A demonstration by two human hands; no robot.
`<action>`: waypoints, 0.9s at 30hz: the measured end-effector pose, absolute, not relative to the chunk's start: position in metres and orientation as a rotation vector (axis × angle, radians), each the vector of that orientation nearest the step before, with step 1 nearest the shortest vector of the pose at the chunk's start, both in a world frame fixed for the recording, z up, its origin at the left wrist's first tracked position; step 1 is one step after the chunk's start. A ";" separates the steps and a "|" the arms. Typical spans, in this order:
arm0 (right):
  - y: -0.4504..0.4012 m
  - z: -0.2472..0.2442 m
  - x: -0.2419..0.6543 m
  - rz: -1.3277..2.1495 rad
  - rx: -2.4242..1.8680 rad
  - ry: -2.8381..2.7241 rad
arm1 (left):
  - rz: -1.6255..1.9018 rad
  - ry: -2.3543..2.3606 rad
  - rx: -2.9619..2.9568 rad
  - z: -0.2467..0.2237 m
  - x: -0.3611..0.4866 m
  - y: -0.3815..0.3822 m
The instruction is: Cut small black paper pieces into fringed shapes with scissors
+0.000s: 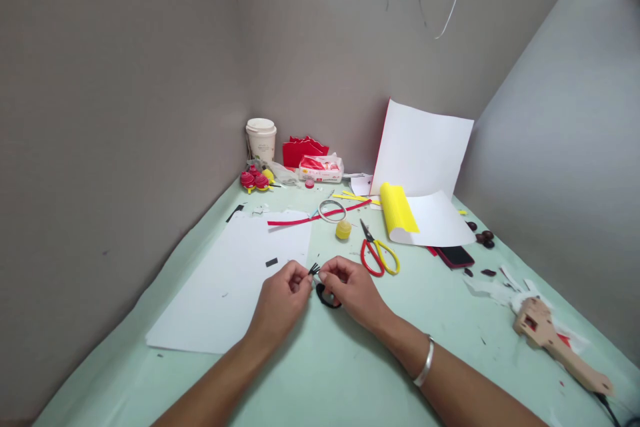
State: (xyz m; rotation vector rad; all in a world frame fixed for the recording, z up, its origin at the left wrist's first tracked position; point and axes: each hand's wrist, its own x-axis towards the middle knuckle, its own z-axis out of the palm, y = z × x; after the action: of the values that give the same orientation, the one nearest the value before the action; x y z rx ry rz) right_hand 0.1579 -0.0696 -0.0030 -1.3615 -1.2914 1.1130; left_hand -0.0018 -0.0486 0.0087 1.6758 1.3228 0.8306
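Note:
Between the fingertips of my left hand [285,295] is a small black strip of paper [314,269], cut into a fringe at its upper end. My right hand [353,290] meets it from the other side, thumb and forefinger pinched together at the fringe. Whether those fingers grip the strip or only touch it is hard to see. Just below the fingertips shows a black loop [327,297], partly covered by my right hand; its kind is unclear. Beyond my right hand lie open scissors [377,253] with one red and one yellow handle.
White paper [215,293] lies at left, bearing a black scrap [271,262]. Behind are a tape ring [332,211], red strip [290,222], yellow round piece [343,230] and lidded cup [261,139]. A curled yellow sheet [399,208], phone [454,257] and glue gun [555,343] are rightward.

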 end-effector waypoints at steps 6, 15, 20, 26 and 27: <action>-0.068 -0.007 0.159 1.009 -1.370 -1.329 | 0.832 1.317 1.666 0.009 -0.002 -0.049; -0.069 -0.008 0.160 0.980 -1.350 -1.346 | 0.828 1.330 1.666 0.011 -0.002 -0.049; -0.070 -0.006 0.160 1.003 -1.341 -1.347 | 0.822 1.304 1.674 0.009 -0.003 -0.049; -0.070 -0.005 0.160 1.063 -1.318 -1.318 | 0.821 1.307 1.667 0.009 -0.003 -0.049; -0.070 -0.004 0.160 1.075 -1.318 -1.308 | 0.822 1.299 1.663 0.010 -0.003 -0.049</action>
State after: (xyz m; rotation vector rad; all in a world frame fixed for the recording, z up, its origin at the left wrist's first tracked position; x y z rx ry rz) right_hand 0.1602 -0.0696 -0.0040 -1.3182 -1.3077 1.0755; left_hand -0.0029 -0.0492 0.0096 1.6626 1.2990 0.8222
